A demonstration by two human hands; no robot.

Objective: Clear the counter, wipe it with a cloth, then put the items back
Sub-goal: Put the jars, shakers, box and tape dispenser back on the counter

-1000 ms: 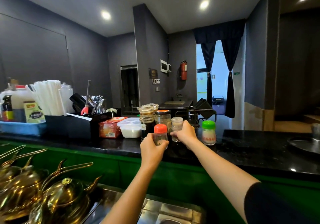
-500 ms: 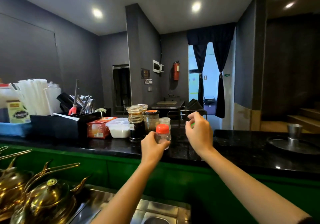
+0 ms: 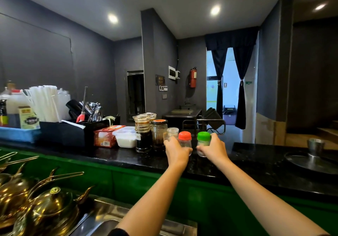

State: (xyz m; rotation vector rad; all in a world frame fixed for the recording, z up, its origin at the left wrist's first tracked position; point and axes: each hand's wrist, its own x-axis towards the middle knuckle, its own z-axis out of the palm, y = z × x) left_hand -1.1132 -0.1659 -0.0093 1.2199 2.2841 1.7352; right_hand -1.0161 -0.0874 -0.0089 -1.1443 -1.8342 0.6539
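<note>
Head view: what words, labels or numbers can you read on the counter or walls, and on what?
Nothing reads clearly.
Yellow-green carton: label blurred.
Red box: print and barcode too small.
Wall plaque: gold characters illegible.
On the red-capped shaker and green-capped shaker: no print visible.

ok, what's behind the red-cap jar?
A small clear jar, behind and to the left. The left hand, gripping the red-cap jar, hides the clear jar's lower half and the counter there.
</note>
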